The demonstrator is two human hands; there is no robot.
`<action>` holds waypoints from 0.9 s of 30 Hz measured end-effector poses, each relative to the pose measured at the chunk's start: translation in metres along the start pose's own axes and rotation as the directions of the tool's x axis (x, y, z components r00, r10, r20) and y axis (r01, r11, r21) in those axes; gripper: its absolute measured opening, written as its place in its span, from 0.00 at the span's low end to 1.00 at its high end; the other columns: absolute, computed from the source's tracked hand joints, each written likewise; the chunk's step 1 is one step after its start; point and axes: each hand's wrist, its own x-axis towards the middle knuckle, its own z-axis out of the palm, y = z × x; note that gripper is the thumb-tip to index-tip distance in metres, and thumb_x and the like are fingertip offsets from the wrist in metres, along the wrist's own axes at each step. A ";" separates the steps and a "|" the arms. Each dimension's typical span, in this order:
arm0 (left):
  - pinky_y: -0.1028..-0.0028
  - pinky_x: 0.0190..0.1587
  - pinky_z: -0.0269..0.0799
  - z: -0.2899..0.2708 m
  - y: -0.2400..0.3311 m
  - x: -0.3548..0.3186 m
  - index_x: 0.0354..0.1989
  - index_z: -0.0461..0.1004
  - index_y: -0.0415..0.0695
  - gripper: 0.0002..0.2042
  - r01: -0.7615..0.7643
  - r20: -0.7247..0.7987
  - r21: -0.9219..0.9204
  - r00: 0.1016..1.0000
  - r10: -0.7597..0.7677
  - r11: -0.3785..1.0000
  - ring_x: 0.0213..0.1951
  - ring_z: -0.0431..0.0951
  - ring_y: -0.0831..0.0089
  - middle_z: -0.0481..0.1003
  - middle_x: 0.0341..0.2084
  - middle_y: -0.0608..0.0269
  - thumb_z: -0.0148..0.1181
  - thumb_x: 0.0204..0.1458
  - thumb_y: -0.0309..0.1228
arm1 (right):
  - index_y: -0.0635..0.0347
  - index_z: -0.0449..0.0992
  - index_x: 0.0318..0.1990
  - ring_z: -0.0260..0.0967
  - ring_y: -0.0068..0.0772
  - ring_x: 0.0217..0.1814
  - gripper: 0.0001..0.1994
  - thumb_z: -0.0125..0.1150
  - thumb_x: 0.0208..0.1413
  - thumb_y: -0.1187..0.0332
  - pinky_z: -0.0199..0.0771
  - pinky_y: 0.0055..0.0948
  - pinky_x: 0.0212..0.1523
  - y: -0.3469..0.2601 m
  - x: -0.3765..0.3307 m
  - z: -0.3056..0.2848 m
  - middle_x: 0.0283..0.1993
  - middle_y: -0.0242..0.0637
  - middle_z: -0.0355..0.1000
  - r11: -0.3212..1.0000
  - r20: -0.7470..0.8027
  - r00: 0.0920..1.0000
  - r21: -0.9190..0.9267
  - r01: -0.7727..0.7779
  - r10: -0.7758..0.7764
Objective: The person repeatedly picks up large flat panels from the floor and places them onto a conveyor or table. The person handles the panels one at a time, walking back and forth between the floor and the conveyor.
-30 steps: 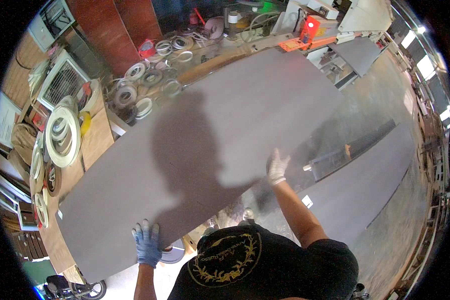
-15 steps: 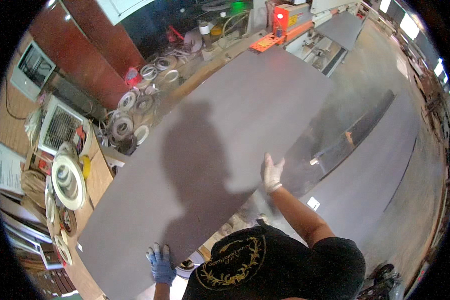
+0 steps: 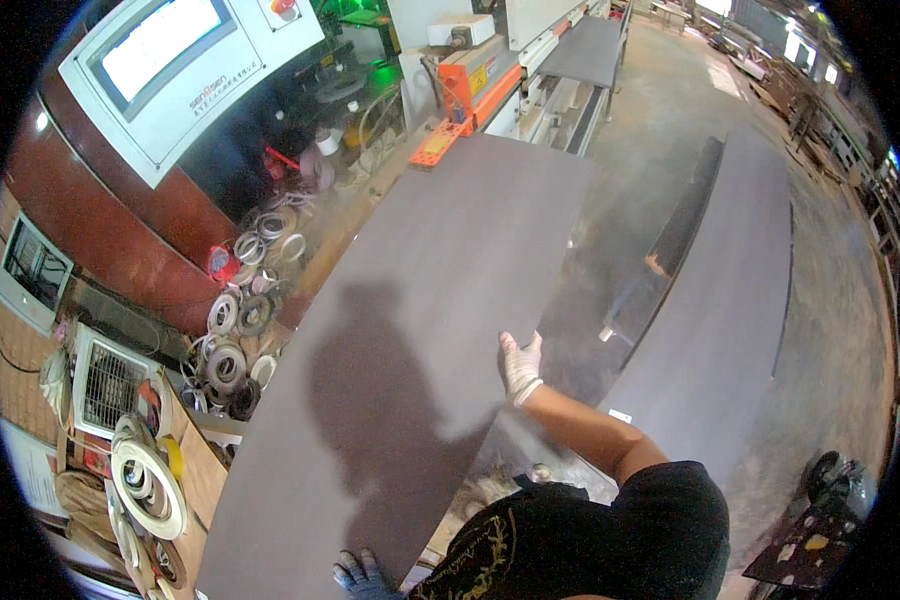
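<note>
A long grey-brown panel (image 3: 440, 270) lies flat across the middle, its far end against an orange guide plate (image 3: 440, 143) on a machine (image 3: 515, 75). On its right long edge is my right hand (image 3: 521, 366) in a white glove, thumb over the top face and fingers along the edge; the fingertips are partly hidden. My left hand (image 3: 365, 577), in a blue-grey glove, rests on the panel's near right part at the lower rim, fingers stretched and spread. A shadow falls over the panel's middle.
A second grey panel (image 3: 715, 300) lies to the right. Several tape rolls (image 3: 227, 367) are heaped left of the work. A white control box with a screen (image 3: 160, 50) hangs at upper left. Large edging coils (image 3: 147, 487) stand at lower left, a dark cluttered object (image 3: 820, 530) at lower right.
The view has tilted up and turned right, bringing the control box's screen into sight. Both hands stay on the panel, the left one now lower in the picture. The panel's far end stays at the guide.
</note>
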 end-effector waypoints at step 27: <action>0.47 0.62 0.36 0.024 0.068 0.030 0.66 0.42 0.55 0.52 -0.089 -0.239 0.167 0.963 0.128 0.982 0.64 0.43 0.50 0.41 0.65 0.55 0.66 0.29 0.48 | 0.49 0.68 0.48 0.53 0.47 0.59 0.24 0.61 0.39 0.57 0.51 0.47 0.58 0.005 -0.194 -0.485 0.54 0.45 0.60 -0.010 0.161 0.960 -0.986 0.164 -0.229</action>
